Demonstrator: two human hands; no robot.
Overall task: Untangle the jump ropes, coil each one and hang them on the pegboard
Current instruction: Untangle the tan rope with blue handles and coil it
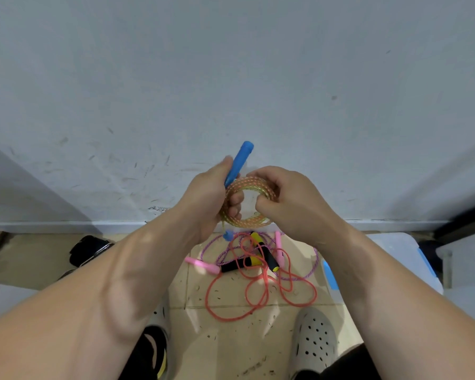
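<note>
A yellow-and-orange braided rope (254,185) is wound into a small coil held up in front of the wall. My left hand (209,196) grips the coil's left side together with a blue handle (239,163) that sticks up. A second blue handle end (227,235) hangs below that hand. My right hand (288,198) pinches the coil's right side. On the floor below lie a tangled orange rope (261,297) with black-and-yellow handles (269,259) and a purple rope (310,272) with pink handles (202,264). No pegboard is in view.
A scuffed white wall (231,78) fills the upper view, with a baseboard (66,226) below. A white bin with blue clips (395,259) stands at the right. Black gear (88,250) lies at the left. My perforated clogs (313,338) stand on the tiled floor.
</note>
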